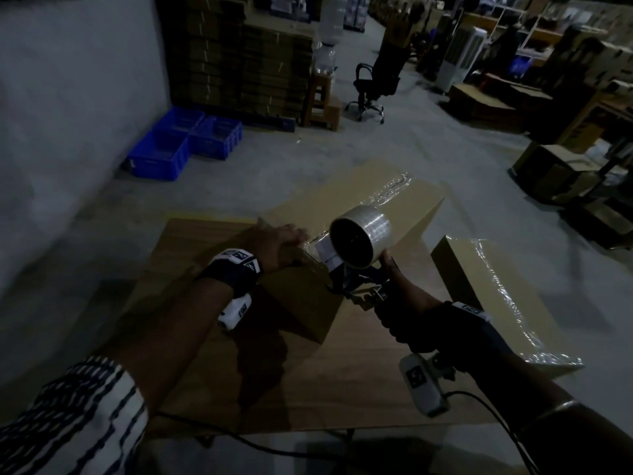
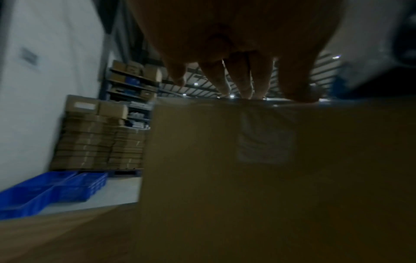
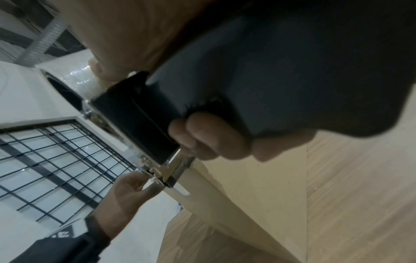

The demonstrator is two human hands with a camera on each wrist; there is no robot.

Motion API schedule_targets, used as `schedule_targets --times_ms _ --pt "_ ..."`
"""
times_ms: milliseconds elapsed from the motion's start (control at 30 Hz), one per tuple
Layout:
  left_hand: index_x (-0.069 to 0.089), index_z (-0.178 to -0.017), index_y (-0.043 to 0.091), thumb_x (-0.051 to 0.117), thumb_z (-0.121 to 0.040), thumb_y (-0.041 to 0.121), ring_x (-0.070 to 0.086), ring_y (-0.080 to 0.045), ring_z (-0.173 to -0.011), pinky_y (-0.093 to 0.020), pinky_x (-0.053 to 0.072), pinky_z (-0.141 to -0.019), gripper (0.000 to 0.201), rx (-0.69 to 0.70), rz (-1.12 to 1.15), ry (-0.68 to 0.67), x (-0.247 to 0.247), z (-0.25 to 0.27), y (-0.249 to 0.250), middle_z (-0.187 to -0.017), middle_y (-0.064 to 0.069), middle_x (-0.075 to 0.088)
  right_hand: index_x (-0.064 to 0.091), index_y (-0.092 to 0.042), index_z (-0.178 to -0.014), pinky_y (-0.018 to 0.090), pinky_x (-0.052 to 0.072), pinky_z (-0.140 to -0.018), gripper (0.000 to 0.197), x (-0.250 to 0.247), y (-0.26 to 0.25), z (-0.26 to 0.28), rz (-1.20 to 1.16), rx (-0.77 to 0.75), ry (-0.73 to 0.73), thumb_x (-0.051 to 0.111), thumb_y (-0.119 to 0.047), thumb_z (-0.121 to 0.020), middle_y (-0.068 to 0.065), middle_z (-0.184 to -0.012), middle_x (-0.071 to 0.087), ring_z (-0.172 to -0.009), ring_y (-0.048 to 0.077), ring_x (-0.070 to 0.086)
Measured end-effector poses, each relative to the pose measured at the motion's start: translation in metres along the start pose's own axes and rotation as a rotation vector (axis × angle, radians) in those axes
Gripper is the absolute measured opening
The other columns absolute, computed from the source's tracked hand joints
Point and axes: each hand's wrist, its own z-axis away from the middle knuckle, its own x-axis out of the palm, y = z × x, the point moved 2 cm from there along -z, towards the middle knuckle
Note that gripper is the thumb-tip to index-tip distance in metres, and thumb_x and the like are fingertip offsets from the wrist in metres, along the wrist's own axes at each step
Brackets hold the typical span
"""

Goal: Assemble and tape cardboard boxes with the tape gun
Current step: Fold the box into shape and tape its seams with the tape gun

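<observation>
While the left hand (image 1: pixel 278 244) lies flat on the box (image 1: pixel 346 214), the right hand (image 1: pixel 409 315) grips the tape gun (image 1: pixel 356 248). Its nose meets the box's near edge.

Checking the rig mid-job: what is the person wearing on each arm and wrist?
Left arm: a white sleeve with dark stripes, pushed up, and a dark wrist strap with white markings carrying a white camera. Right hand: a dark wrist strap with a white marking, a white camera unit with a black cable, and a thin bangle.
</observation>
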Motion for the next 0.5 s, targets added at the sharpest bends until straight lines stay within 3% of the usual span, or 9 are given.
schedule_targets --times_ms 67,100,167,233,267,333,400,433,500 --pt "0.042 -0.145 0.016 0.052 -0.086 0.055 0.023 -0.021 -0.146 -0.03 0.002 -0.116 0.072 -0.031 -0.016 -0.014 0.008 0.003 0.019 -0.157 -0.008 0.027 0.052 -0.017 -0.062 0.035 0.01 -0.061 0.089 -0.001 0.001 -0.002 0.003 0.001 0.004 0.035 -0.104 -0.057 0.002 -0.066 0.027 -0.069 0.021 0.008" --pt "0.042 -0.143 0.008 0.058 -0.093 0.038 0.027 -0.023 -0.145 -0.026 0.007 -0.114 0.061 -0.061 -0.006 0.014 0.014 0.001 0.021 -0.155 -0.013 0.03 0.05 -0.017 -0.065 0.035 0.01 -0.061 0.089 -0.001 0.002 -0.003 0.002 -0.004 0.004 0.036 -0.105 -0.057 0.002 -0.066 0.026 -0.068 0.021 0.008" --pt "0.043 -0.139 -0.004 0.061 -0.094 0.01 0.031 -0.03 -0.142 -0.027 0.019 -0.113 0.051 -0.092 0.071 0.028 0.024 -0.005 0.017 -0.151 -0.021 0.034 0.046 -0.018 -0.061 0.034 0.01 -0.058 0.087 -0.001 0.003 -0.004 -0.004 -0.023 0.005 0.034 -0.104 -0.059 0.002 -0.064 0.025 -0.065 0.02 0.008" --pt "0.039 -0.137 -0.013 0.058 -0.092 -0.004 0.027 -0.036 -0.143 -0.033 0.024 -0.115 0.049 -0.087 0.054 0.068 0.027 -0.008 0.019 -0.151 -0.027 0.028 0.041 -0.019 -0.056 0.034 0.01 -0.057 0.084 -0.001 0.003 -0.003 -0.002 -0.038 0.005 0.034 -0.103 -0.06 0.002 -0.062 0.023 -0.063 0.02 0.007" --pt "0.039 -0.137 -0.013 0.055 -0.093 -0.007 0.026 -0.038 -0.143 -0.037 0.025 -0.115 0.047 -0.069 0.053 0.156 0.026 -0.006 0.021 -0.151 -0.028 0.027 0.041 -0.019 -0.057 0.035 0.009 -0.057 0.085 -0.001 0.003 -0.004 -0.004 -0.048 0.003 0.036 -0.104 -0.059 0.001 -0.061 0.023 -0.063 0.02 0.007" --pt "0.039 -0.14 -0.008 0.049 -0.096 -0.005 0.033 -0.038 -0.14 -0.043 0.028 -0.114 0.045 -0.125 0.119 0.26 0.027 -0.002 0.024 -0.151 -0.024 0.033 0.049 -0.015 -0.063 0.035 0.01 -0.057 0.09 0.0 0.003 -0.004 -0.008 -0.07 -0.003 0.038 -0.104 -0.058 0.001 -0.06 0.025 -0.061 0.02 0.008" --pt "0.049 -0.138 0.004 0.055 -0.096 0.006 0.038 -0.036 -0.137 -0.045 0.031 -0.113 0.042 -0.166 0.244 0.187 0.039 -0.006 0.021 -0.147 -0.02 0.041 0.056 -0.014 -0.059 0.034 0.011 -0.056 0.091 -0.001 0.003 -0.003 -0.005 -0.083 0.001 0.033 -0.102 -0.065 0.0 -0.056 0.028 -0.055 0.017 0.012" --pt "0.057 -0.133 0.017 0.059 -0.093 0.014 0.038 -0.036 -0.137 -0.047 0.032 -0.113 0.04 -0.161 0.304 0.186 0.045 -0.008 0.017 -0.145 -0.021 0.044 0.057 -0.017 -0.055 0.032 0.013 -0.054 0.089 -0.001 0.004 -0.003 0.001 -0.09 0.007 0.031 -0.101 -0.068 0.0 -0.055 0.029 -0.052 0.016 0.015" --pt "0.061 -0.119 0.049 0.058 -0.085 0.032 0.037 -0.036 -0.137 -0.049 0.034 -0.112 0.038 -0.127 0.375 0.217 0.05 -0.011 0.007 -0.141 -0.025 0.046 0.056 -0.014 -0.066 0.03 0.016 -0.052 0.092 -0.001 0.005 -0.003 0.014 -0.11 0.019 0.034 -0.103 -0.063 0.001 -0.056 0.032 -0.051 0.016 0.018"
